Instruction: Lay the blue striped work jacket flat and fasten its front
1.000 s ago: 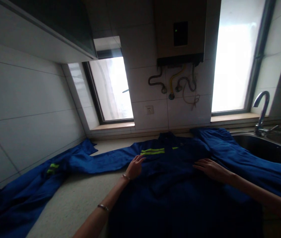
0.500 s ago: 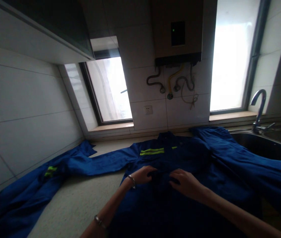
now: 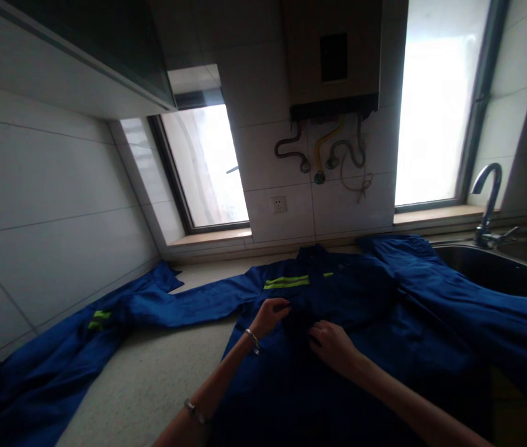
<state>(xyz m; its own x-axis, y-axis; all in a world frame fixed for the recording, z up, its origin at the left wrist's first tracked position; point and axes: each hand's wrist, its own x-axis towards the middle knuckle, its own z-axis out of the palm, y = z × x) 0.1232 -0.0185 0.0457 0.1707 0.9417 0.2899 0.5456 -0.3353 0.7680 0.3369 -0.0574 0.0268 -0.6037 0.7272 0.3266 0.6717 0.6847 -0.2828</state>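
Note:
A dark blue work jacket with yellow-green reflective strips lies spread over the counter, its collar toward the wall. My left hand is closed on the jacket's front, just below the chest strip. Lower and to the right, my right hand has its fingers curled and closed on the same front. Dark cloth between the two hands hides the fine detail of their grip. One sleeve stretches to the left, where it meets more blue cloth with a reflective strip.
Another blue garment lies at the right, beside the sink and its faucet. Pale countertop shows at the left. A water heater hangs above, with a cabinet overhead at the left.
My left hand has moved slightly up the jacket front. My right hand has shifted left and a little down.

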